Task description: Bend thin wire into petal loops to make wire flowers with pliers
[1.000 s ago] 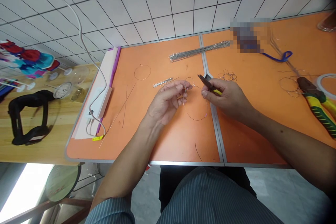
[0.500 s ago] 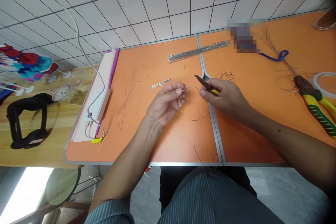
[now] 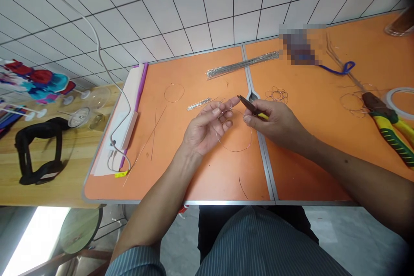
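My left hand (image 3: 207,127) pinches the top of a thin wire ring (image 3: 234,148) over the orange table (image 3: 200,168), its other fingers loosely spread. My right hand (image 3: 274,123) grips small pliers (image 3: 247,103) with a dark tip and yellow handle. The plier tip points left, close to where the ring's ends meet at my left fingertips. Most of the ring hangs below and between both hands.
A bundle of straight wires (image 3: 241,64) lies at the back, a short wire bundle (image 3: 198,104) and a finished ring (image 3: 174,92) to the left. Small wire rings (image 3: 276,94) lie right of the seam. Large yellow-green pliers (image 3: 390,127), tape roll (image 3: 403,103), white power strip (image 3: 124,127).
The wire between my hands has gone from an open curve to a closed-looking ring. Both hands drew slightly closer, the plier tip nearing my left fingertips.
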`<state>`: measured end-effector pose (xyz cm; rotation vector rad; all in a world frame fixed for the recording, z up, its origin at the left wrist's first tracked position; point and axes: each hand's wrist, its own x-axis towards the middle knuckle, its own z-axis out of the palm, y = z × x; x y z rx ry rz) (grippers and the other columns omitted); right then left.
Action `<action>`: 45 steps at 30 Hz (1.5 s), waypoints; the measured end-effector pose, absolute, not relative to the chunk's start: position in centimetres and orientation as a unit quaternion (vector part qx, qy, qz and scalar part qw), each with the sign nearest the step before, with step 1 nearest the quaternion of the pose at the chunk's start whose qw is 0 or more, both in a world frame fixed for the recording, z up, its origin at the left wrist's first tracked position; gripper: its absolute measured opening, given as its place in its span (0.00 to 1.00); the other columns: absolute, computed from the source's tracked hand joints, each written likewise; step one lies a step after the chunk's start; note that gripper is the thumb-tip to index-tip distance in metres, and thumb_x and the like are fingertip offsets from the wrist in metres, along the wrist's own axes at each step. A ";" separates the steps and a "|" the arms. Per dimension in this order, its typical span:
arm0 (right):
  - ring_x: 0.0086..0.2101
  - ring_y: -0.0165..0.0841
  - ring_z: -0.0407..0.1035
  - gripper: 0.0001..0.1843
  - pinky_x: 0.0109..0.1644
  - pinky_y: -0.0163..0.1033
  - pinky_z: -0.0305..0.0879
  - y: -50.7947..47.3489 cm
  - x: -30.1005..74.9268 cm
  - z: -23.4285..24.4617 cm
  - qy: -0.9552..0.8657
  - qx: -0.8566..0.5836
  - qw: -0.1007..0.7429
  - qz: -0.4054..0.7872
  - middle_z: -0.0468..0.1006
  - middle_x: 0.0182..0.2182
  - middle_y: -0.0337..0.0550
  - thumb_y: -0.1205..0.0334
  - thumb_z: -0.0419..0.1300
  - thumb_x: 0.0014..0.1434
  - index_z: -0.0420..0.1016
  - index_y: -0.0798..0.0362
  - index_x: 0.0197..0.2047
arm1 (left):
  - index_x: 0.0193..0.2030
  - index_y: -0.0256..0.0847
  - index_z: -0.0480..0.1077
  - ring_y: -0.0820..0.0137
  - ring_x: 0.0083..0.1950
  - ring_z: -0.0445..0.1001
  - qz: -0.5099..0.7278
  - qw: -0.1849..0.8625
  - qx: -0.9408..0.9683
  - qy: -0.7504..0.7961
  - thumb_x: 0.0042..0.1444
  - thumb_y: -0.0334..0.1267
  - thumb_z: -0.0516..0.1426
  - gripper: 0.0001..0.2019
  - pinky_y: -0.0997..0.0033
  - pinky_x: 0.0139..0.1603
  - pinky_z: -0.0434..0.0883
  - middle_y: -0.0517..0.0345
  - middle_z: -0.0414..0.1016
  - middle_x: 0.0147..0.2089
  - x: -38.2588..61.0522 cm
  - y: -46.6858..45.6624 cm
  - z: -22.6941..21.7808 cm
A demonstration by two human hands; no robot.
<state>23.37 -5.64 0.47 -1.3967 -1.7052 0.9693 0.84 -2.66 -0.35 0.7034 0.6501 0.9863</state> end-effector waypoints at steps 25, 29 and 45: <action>0.30 0.34 0.65 0.07 0.36 0.42 0.57 -5.1 23.5 -0.3 -0.661 -0.570 0.369 0.319 0.75 0.28 0.37 0.57 0.67 0.66 0.79 0.49 0.36 | 0.44 0.41 0.83 0.74 0.41 0.82 0.452 0.738 0.353 0.354 0.54 0.43 0.76 0.15 0.76 0.39 0.81 0.50 0.87 0.57 1.1 -3.0 0.1; 0.30 0.34 0.64 0.07 0.35 0.41 0.56 -5.1 23.6 -0.8 -0.663 -0.572 0.372 0.307 0.75 0.28 0.37 0.57 0.67 0.67 0.80 0.49 0.37 | 0.47 0.41 0.81 0.75 0.33 0.79 0.453 0.686 0.397 0.409 0.53 0.47 0.78 0.20 0.76 0.30 0.77 0.53 0.88 0.46 1.6 -3.4 -0.1; 0.33 0.35 0.68 0.14 0.39 0.42 0.60 -4.8 23.9 0.5 -0.643 -0.504 0.362 0.449 0.77 0.30 0.38 0.48 0.71 0.65 0.83 0.49 0.37 | 0.36 0.40 0.81 0.79 0.20 0.52 0.359 0.687 0.485 0.405 0.58 0.51 0.74 0.16 0.71 0.23 0.48 0.56 0.80 0.27 2.5 -4.1 -0.7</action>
